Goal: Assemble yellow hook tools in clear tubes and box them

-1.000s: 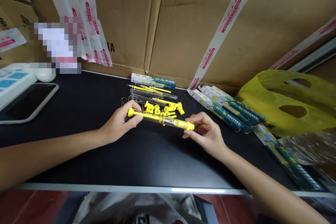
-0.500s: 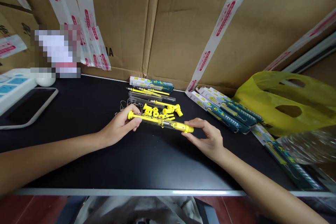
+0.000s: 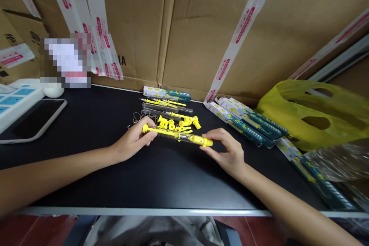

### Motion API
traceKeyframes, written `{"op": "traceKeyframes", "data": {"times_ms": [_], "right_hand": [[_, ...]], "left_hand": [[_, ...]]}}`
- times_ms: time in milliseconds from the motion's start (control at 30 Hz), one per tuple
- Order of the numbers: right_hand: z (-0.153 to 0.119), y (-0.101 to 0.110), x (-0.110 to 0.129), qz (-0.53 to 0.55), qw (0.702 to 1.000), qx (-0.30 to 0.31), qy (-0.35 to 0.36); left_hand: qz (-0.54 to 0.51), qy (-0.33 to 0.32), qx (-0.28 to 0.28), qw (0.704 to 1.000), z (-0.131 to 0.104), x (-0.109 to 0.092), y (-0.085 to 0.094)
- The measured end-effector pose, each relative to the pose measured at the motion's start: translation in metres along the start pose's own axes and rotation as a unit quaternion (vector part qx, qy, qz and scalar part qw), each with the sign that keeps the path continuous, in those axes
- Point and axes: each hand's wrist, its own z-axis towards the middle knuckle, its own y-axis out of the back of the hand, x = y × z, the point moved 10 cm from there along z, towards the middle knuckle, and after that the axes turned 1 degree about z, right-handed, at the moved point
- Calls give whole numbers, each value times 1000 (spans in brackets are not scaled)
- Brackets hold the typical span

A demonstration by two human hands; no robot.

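Note:
A clear tubular spring scale point(image 3: 186, 137) with yellow ends and a yellow rod inside is held level above the black table, tilting slightly down to the right. My left hand point(image 3: 133, 141) grips its left end between thumb and fingers. At the other end, my right hand point(image 3: 230, 149) pinches the yellow cap. Just behind the scale lie small yellow plastic parts point(image 3: 171, 125) and bent wire hooks point(image 3: 138, 118). Farther back are clear tubes point(image 3: 147, 107) and yellow rods point(image 3: 173, 102) with dark tips.
A printed box point(image 3: 167, 93) stands along the cardboard wall point(image 3: 138, 27). More boxes point(image 3: 242, 121) lie at the right, beside a yellow plastic bag point(image 3: 276, 115) and a clear bottle point(image 3: 331, 161). On the left are a phone point(image 3: 31, 121) and a white power strip point(image 3: 21, 94).
The view has shifted slightly. Both hands keep the same hold on the spring scale, with no clear movement of it.

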Motion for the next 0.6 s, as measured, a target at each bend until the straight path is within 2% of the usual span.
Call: {"op": "traceKeyframes", "data": {"times_ms": [400, 600], "right_hand": [[-6, -16, -12, -1, 999, 41, -18], [-16, -22, -23, 0, 997, 55, -57]], "left_hand": [[-19, 29, 23, 999, 3, 16, -4], [-24, 24, 28, 999, 4, 15, -5]]}}
